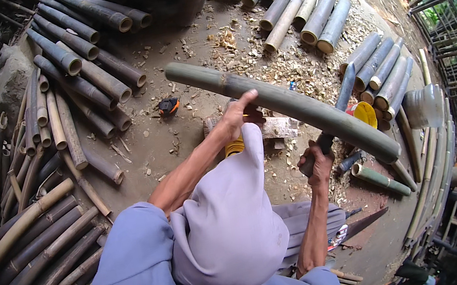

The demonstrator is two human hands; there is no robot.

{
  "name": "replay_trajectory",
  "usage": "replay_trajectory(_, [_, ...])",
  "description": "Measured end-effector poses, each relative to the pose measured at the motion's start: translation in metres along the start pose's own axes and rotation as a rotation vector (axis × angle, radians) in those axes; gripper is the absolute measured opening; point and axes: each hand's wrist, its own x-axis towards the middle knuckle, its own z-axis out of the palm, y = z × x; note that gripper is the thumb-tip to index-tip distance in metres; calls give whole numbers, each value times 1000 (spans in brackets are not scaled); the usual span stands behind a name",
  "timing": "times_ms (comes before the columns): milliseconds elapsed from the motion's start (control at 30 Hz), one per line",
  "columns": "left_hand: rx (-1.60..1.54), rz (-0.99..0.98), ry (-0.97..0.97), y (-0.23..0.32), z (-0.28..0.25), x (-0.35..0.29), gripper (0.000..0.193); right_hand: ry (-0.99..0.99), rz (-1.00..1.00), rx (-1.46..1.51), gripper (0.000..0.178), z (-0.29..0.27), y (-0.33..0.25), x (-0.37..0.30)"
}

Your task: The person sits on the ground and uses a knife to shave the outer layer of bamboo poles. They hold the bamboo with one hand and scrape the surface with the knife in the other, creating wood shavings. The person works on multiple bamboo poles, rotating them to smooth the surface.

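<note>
A long green bamboo pole (287,104) slants across the middle, its right end lower and nearer. My left hand (236,114) is closed around it left of its middle, the thumb lying along the top. My right hand (318,164) grips the dark handle of a machete (345,88). Its blade points up and away, passing behind the pole, so part of it is hidden. I cannot tell whether the blade touches the pole. Beneath the pole lies a pale wooden block (279,127), partly covered by my left hand and the lavender cloth (227,223).
Cut bamboo lengths (74,65) lie in piles at left, and more (303,11) at the far side. A black-orange tape measure (168,106) rests on the ground. At right are a short green bamboo piece (380,180), a clear plastic container (425,107) and a saw (369,222). Shavings (283,72) litter the ground.
</note>
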Motion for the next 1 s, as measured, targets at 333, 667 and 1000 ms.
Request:
replay_trajectory(333, [1678, 1432, 28, 53, 26, 24, 64, -130, -213, -76, 18, 45, -69, -26])
replay_trajectory(667, [926, 1561, 242, 175, 102, -18, 68, -2, -419, -141, 51, 31, -52, -20])
replay_trajectory(1000, [557, 1300, 91, 122, 29, 0, 37, 83, -100, -523, 27, 7, 42, -36])
